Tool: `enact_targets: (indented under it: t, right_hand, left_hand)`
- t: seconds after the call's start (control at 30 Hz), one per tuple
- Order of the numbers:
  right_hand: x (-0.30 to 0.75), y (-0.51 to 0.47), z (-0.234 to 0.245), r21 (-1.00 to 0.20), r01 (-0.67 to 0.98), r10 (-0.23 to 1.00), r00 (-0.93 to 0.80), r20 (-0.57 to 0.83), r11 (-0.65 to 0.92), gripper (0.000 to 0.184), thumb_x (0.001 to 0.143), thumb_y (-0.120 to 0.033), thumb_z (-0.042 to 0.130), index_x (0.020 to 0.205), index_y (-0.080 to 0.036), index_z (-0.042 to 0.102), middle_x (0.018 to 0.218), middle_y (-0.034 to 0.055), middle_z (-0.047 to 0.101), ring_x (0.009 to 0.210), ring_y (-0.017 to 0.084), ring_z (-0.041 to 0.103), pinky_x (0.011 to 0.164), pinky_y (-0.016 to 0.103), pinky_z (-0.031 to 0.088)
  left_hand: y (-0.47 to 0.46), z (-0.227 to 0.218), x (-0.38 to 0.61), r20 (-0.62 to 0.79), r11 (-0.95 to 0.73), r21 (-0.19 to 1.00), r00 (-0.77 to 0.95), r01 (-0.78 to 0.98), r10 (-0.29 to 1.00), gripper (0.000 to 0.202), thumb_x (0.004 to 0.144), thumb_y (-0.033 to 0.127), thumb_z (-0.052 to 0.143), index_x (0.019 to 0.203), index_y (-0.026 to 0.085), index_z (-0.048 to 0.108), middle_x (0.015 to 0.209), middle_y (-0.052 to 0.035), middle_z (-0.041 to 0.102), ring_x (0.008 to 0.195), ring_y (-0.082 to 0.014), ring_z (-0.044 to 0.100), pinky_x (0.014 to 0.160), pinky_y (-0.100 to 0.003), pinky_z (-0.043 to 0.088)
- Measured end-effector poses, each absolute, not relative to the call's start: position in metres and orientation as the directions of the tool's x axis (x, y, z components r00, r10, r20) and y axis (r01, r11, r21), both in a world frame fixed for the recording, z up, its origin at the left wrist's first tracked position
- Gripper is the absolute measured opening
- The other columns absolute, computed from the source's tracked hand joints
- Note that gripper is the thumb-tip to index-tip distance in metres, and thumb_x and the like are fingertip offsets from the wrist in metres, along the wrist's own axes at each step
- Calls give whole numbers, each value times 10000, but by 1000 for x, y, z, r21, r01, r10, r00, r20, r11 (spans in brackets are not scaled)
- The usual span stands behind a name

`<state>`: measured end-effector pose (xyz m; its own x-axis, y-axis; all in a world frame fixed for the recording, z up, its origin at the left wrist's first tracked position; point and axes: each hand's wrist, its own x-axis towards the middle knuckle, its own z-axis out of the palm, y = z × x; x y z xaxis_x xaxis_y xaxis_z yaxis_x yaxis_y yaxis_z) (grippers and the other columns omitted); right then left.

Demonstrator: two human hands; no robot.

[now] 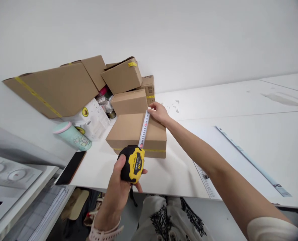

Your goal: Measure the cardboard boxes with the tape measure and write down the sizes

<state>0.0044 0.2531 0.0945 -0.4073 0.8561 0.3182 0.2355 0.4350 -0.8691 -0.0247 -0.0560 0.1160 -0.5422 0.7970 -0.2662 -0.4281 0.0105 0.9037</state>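
My left hand (116, 189) is wrapped around a yellow and black tape measure (136, 164), held just in front of a closed cardboard box (127, 127). Out of its case runs the white blade (144, 130), stretched across the box top from the near edge to the far edge. At that far edge, my right hand (159, 113) has its fingers closed at the blade's end; the fingertips are partly hidden. The box lies on a white table (174, 175), with yellow tape along its near side.
Behind stand another cardboard box (130, 101), a tilted box (122, 78) and a large carton (63, 88) at the left. A mint tumbler (73, 136) and a black phone (72, 167) lie at the left. A long ruler-like strip (251, 160) lies at the right.
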Motion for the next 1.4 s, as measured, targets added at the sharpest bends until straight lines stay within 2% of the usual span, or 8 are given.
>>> enact_targets:
  t: [0.27,0.47,0.9,1.0,1.1,1.23,1.33,1.4]
  right_hand:
    - [-3,262,102,-832,399,844,-516,145,386,50,731,-205,735,724,-251,715,873,47,759,914,272,676,888,402,491]
    - [-2,251,105,-842,375,808,-578,115,388,49,747,-201,729,734,-243,709,859,57,746,932,283,675,904,426,486]
    - [-5,253,102,-828,387,807,-577,125,405,57,751,-173,720,753,-228,705,887,62,745,887,264,663,892,418,474]
    - [-7,256,100,-858,323,799,-582,153,399,33,769,-206,708,746,-219,689,847,50,726,855,241,646,871,394,468]
    - [0,260,96,-913,93,833,-453,317,398,170,856,-362,635,790,-209,666,830,30,696,835,206,613,844,361,472]
    - [40,254,78,-932,-112,927,-112,357,345,240,868,-432,577,828,-203,637,903,36,691,894,189,604,883,364,476]
    - [81,232,50,-987,-109,983,-124,132,119,166,802,-358,607,840,-204,654,935,45,705,887,187,614,857,369,490]
    - [103,212,29,-999,-45,974,-226,20,10,158,748,-300,630,866,-205,675,960,48,714,891,188,620,853,372,502]
  left_hand:
    - [-61,123,-23,-306,82,888,-449,-451,839,628,896,610,629,1328,154,637,999,-150,746,769,-278,733,369,-261,525]
    - [-74,114,0,-314,68,881,-471,-467,824,633,806,660,738,1168,142,719,864,-136,735,750,-287,707,432,-282,546]
    - [-72,112,-1,-251,20,901,-481,-434,840,658,871,602,696,1361,164,653,1089,-156,751,742,-268,717,520,-367,615]
    - [-70,104,-7,-207,3,910,-447,-416,870,724,860,609,699,1442,191,598,1217,-174,730,722,-269,728,557,-392,619]
    - [-78,89,-21,-111,-67,930,-450,-361,886,796,797,627,746,1449,195,595,1148,-167,756,701,-284,735,593,-418,620]
    - [-95,69,-50,245,-412,907,-691,-84,680,863,615,664,858,1322,200,683,1119,-129,756,777,-309,746,661,-443,635]
    - [-101,61,-77,401,-535,832,-824,146,399,840,524,684,901,1179,185,733,1193,-116,728,1066,-362,717,907,-470,616]
    - [-98,55,-94,411,-543,820,-848,182,336,768,540,675,892,1130,206,746,1235,-98,719,1186,-371,671,1011,-475,572]
